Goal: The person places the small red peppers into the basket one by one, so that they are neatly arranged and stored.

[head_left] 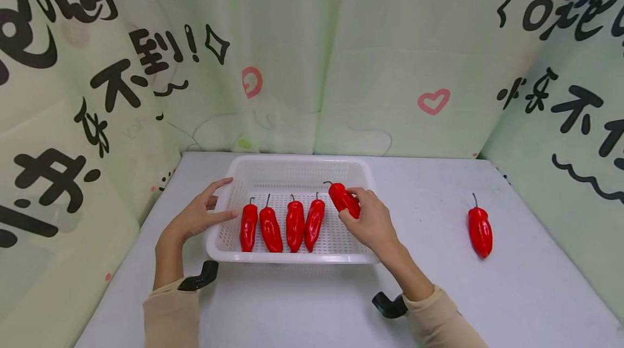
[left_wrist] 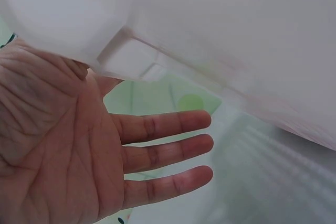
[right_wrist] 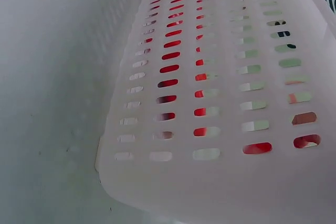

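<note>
A white perforated plastic basket stands on the table, and a row of red chili peppers lies in its left and middle part. My right hand holds another red chili pepper over the basket's right part, its stem pointing left. At the basket's left end, my left hand touches the rim with thumb and index finger. In the left wrist view the other fingers of that left hand are straight. In the right wrist view the basket wall hides the right hand almost wholly; red shows through its slots.
One more red chili pepper lies on the white table to the right of the basket. Pale green curtains with dark writing surround the table at the back and sides. A black wrist camera mount sits below the right hand.
</note>
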`<state>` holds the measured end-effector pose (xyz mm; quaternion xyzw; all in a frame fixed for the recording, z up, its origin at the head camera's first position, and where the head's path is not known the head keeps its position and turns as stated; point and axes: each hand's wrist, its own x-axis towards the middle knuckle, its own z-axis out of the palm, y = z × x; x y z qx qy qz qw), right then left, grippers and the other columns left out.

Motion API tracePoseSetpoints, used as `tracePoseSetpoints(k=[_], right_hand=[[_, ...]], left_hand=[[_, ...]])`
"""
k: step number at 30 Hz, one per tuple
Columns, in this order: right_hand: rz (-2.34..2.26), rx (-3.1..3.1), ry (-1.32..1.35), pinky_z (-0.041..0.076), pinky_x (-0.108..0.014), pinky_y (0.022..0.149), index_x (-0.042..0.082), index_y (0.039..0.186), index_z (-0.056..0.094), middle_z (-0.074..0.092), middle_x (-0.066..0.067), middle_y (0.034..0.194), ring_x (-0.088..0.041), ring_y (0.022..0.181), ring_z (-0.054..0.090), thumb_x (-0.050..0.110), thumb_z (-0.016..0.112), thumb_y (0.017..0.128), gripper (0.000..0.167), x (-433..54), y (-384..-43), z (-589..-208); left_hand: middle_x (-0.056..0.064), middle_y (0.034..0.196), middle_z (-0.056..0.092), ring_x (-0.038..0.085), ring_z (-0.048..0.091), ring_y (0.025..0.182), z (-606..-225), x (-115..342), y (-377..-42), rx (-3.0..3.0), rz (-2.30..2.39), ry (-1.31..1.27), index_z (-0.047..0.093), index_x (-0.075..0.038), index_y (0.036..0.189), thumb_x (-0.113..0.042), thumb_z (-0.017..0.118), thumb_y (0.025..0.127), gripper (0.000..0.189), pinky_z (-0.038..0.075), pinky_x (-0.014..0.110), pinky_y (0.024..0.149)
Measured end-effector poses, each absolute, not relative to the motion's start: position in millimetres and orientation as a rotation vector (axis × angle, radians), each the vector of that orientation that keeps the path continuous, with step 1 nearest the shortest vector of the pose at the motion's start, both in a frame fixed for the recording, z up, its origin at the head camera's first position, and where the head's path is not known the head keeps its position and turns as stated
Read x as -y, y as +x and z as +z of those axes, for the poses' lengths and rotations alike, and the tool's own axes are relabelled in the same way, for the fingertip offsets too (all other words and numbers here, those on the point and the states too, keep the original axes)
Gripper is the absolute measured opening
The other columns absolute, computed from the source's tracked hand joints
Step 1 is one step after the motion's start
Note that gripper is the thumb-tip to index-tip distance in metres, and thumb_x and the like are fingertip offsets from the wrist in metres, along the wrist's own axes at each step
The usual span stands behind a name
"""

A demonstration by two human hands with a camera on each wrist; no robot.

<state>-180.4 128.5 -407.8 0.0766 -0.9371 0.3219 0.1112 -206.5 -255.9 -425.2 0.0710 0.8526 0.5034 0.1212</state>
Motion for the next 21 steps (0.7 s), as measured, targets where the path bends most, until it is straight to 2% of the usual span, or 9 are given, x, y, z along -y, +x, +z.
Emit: tracePoseSetpoints(k=[10, 21], right_hand=[[0.868, 2.849, 0.178, 0.063, -0.047, 0.079, -0.001, 0.134, 0.059, 0.065, -0.02, 0.119, -0.033, 0.098, 0.067, 0.015, 0.076, 0.085, 0.055, -119, -185, -409], [0.728, 2.956, 0.221, 0.063, -0.043, 0.079, -0.004, 0.13, 0.06, 0.066, -0.019, 0.109, -0.03, 0.088, 0.067, 0.016, 0.074, 0.088, 0.048, -113, -192, -413]], left_hand=[[0.03, 0.145, 0.049, 0.043, 0.058, 0.122, -425, 256, -207, -2.467, 1.495, 0.206, 0.023, -0.028, 0.163, -0.034, 0.078, 0.089, 0.092, 0.062, 0.048, 0.083], [0.03, 0.147, 0.045, 0.047, 0.053, 0.127, -424, 256, -205, -2.478, 1.467, 0.187, 0.021, -0.029, 0.163, -0.036, 0.078, 0.089, 0.093, 0.061, 0.05, 0.085]])
